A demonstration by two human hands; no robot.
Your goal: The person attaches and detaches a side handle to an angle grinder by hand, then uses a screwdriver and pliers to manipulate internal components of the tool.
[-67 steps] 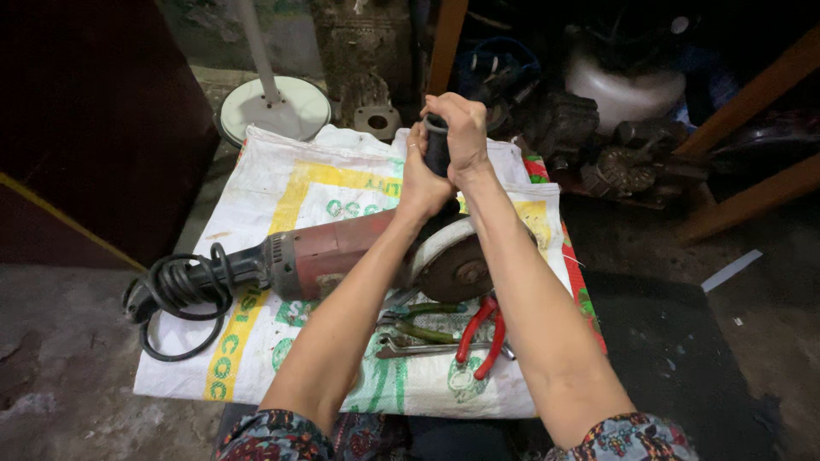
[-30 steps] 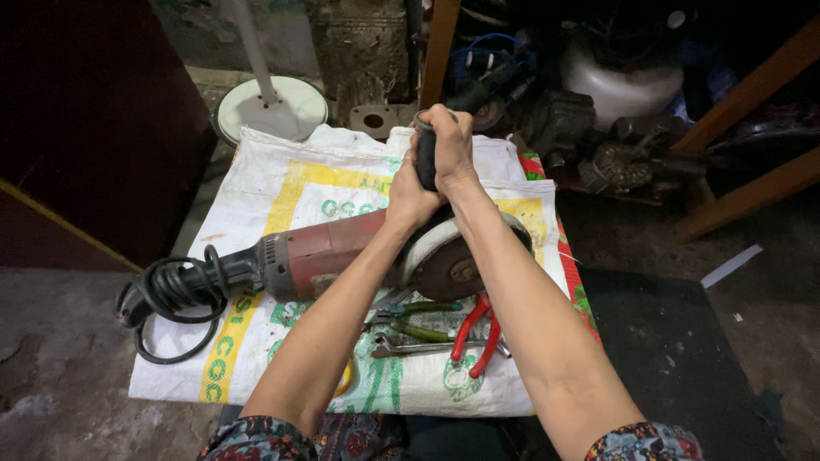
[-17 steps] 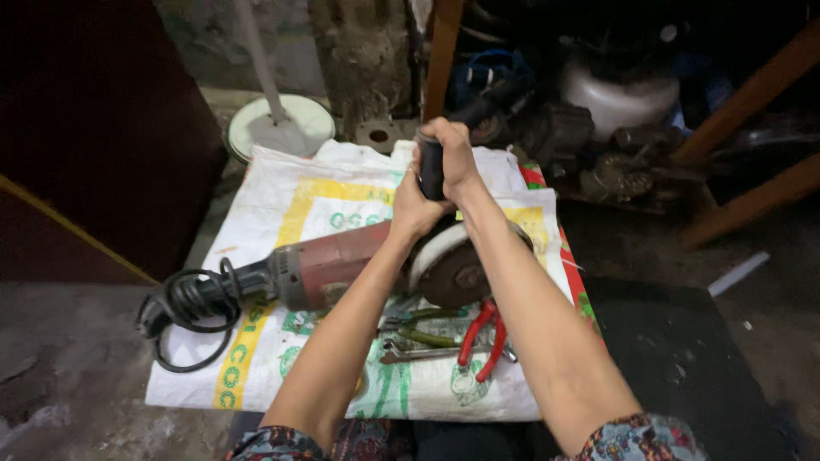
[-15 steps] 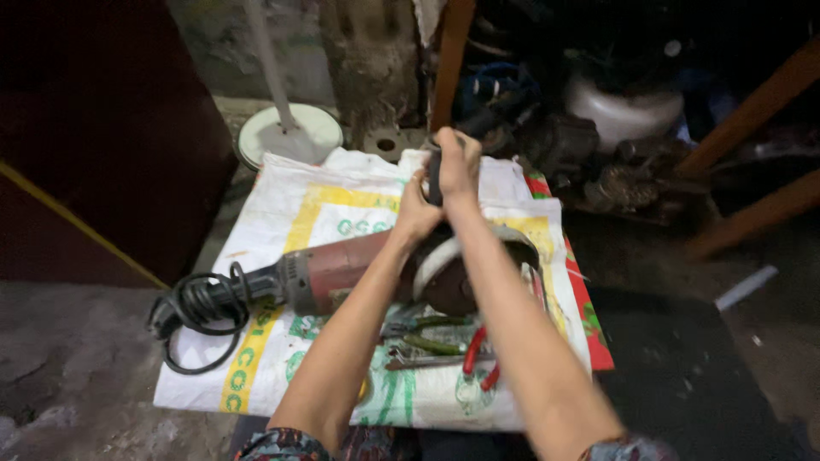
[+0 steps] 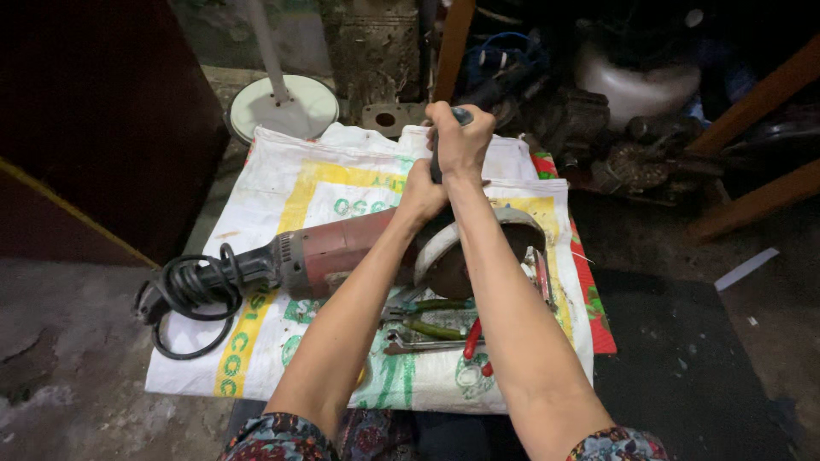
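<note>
Kneeling over a white woven sack (image 5: pixel 282 183) spread on the floor, both forearms stretched forward across it. On the sack, a red angle grinder (image 5: pixel 333 252) lying on its side, body pointing toward the sack's left edge, round guard and disc (image 5: pixel 444 260) near the sack's middle, partly hidden beneath the arms. Off the sack's left edge, the grinder's black cord (image 5: pixel 192 294) bunched in loops, half on the sack and half on the concrete.

Right hand (image 5: pixel 461 141) closed tight round a dark side handle (image 5: pixel 433 162) standing up from the grinder's head, fingers wrapped fully, only a sliver of the handle showing below the fist. Left hand (image 5: pixel 421 192) pressed just under and against the right, also curled; whether gripping the same handle or the grinder's head, cannot tell. Both fists directly above the guard, toward the sack's far edge.

Nearer the sack's front edge, between the two forearms, green-handled pliers (image 5: pixel 431 318), a flat metal wrench (image 5: pixel 418 344) and red-handled pliers (image 5: pixel 474 341), lying close together.

Beyond the sack's far edge, a white round stand base (image 5: pixel 286 107) with its pole, and a heap of dark machine parts (image 5: pixel 598 119) toward the far right corner.
</note>
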